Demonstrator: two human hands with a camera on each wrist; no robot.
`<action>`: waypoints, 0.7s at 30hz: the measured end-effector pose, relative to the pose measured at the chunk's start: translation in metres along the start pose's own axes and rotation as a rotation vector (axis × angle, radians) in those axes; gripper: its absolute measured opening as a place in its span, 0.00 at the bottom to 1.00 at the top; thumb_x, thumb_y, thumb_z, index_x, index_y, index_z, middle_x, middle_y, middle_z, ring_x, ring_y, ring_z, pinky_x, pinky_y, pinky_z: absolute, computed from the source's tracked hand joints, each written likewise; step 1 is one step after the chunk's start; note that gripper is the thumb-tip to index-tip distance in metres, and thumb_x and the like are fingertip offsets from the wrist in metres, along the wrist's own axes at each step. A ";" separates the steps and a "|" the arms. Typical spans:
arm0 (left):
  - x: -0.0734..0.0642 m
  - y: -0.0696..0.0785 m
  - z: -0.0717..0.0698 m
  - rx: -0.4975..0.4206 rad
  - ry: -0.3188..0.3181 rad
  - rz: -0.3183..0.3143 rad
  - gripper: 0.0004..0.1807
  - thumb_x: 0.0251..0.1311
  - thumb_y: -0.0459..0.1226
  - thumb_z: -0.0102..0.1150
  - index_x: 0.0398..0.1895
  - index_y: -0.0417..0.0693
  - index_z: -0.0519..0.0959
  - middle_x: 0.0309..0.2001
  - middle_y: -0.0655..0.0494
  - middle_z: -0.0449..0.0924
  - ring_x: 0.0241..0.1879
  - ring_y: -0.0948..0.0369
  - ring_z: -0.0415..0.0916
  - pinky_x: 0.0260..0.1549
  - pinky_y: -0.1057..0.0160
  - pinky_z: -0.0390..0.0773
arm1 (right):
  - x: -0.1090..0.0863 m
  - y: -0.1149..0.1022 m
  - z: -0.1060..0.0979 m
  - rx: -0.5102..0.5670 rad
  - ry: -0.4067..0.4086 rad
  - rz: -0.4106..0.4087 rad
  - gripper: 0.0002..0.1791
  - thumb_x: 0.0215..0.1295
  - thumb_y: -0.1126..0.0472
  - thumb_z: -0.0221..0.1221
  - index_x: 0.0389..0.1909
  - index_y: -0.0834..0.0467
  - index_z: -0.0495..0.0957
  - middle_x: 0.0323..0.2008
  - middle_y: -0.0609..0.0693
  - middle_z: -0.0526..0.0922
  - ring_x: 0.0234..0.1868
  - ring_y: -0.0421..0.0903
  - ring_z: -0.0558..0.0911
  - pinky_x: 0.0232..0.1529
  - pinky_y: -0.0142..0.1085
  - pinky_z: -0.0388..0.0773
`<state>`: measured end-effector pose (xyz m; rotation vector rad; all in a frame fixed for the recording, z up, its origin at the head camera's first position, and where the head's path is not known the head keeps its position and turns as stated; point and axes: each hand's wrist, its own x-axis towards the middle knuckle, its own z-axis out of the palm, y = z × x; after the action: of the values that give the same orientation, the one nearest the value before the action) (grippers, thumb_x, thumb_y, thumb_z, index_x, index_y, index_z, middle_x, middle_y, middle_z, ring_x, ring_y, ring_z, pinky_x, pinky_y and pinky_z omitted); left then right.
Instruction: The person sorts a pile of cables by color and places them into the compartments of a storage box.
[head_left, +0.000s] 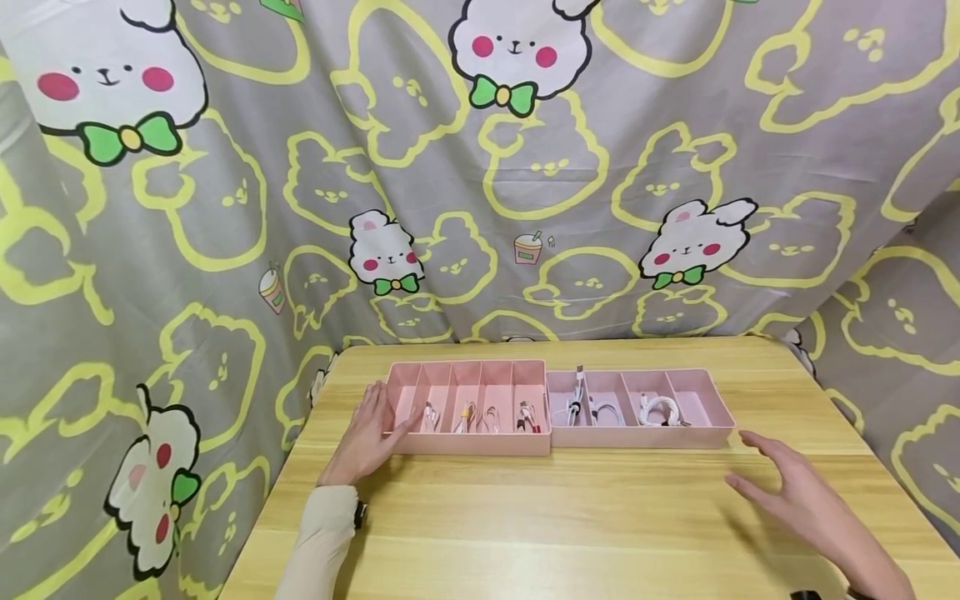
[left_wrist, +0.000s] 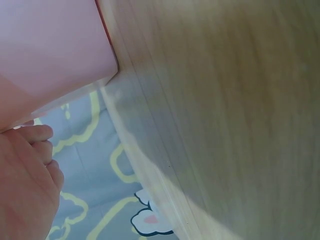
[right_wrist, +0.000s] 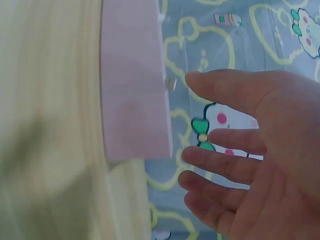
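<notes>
Two pink divided organizer boxes stand end to end on the table. The left box holds white cables in several of its compartments. Paler pink, the right box has a bundled dark-and-white cable, a thin cable and a coiled white cable; its rightmost compartment shows no cable. My left hand touches the left end of the left box, fingers along that side and thumb near its front wall. Apart from the right box's right end, my right hand hovers with fingers spread, holding nothing.
The wooden table extends in front of the boxes and to both sides. A grey curtain with cartoon figures hangs close behind the table and along its sides.
</notes>
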<state>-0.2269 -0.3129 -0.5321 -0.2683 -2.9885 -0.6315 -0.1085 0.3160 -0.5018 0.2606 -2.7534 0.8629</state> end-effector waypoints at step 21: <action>-0.002 -0.001 0.000 -0.007 0.008 -0.006 0.54 0.72 0.63 0.49 0.82 0.32 0.43 0.84 0.35 0.40 0.84 0.39 0.36 0.81 0.36 0.46 | -0.059 0.069 -0.032 -0.165 -0.355 0.286 0.45 0.69 0.45 0.66 0.62 0.84 0.66 0.57 0.86 0.72 0.49 0.79 0.78 0.39 0.58 0.82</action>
<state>-0.2247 -0.3140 -0.5330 -0.2561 -2.9817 -0.6420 -0.0635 0.3962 -0.5298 -0.0158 -3.2308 0.7009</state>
